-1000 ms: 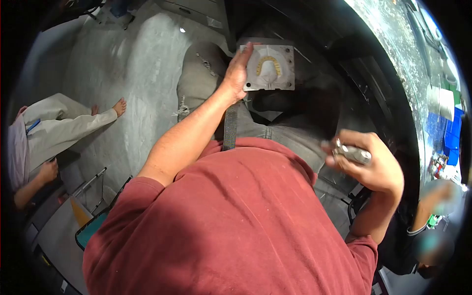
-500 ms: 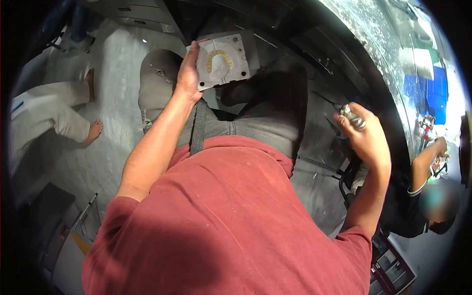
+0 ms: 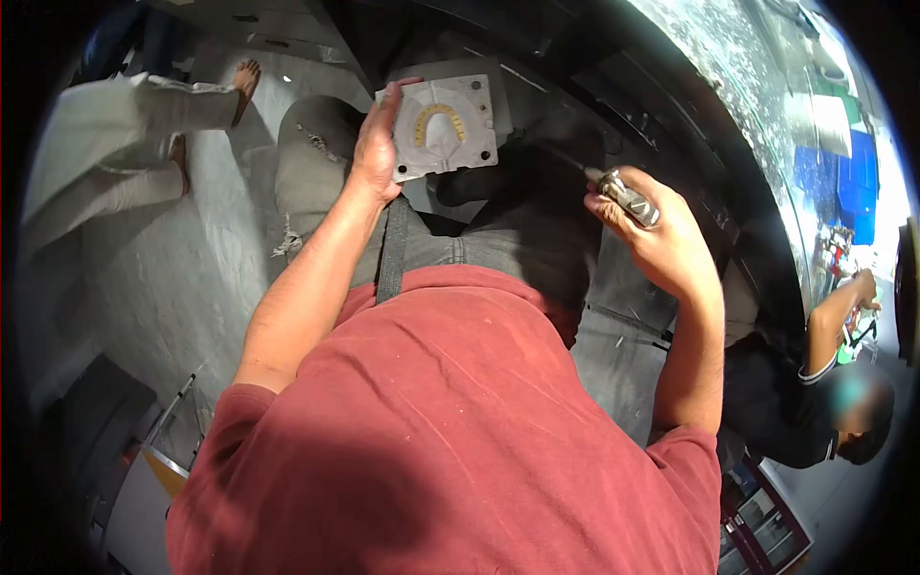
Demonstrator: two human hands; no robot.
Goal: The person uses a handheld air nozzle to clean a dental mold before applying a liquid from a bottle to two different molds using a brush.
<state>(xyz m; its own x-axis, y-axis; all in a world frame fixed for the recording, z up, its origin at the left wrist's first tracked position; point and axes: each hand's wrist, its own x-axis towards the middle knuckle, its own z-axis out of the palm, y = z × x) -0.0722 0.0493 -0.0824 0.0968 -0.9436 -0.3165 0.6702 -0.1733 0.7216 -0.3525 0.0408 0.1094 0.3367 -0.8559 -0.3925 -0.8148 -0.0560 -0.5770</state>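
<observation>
My left hand point(image 3: 377, 144) grips the left edge of a dental flask half point(image 3: 407, 158), a pale square plate with dark round holes at its corners. Set in its white plaster is a horseshoe of yellowish teeth point(image 3: 422, 120), facing up. To the right, my right hand point(image 3: 661, 235) is wrapped around a silver metal tool with a thin nozzle point(image 3: 628, 198), which looks like an air blow gun. Its slim tip points up and left toward the flask half, apart from it. Motion blurs the tip.
Below the flask half are my knees in grey trousers point(image 3: 316, 182). A dark bench edge point(image 3: 709, 115) with a glass-like, dusty top curves along the right. Someone in a dark shirt point(image 3: 767, 393) sits at the right, near a blue bin point(image 3: 860, 187). Another person's bare foot point(image 3: 246, 86) is at the left.
My right hand has moved left and slightly up with the metal tool, closer to the flask half. The flask half has shifted slightly right. The person at the left has stepped forward.
</observation>
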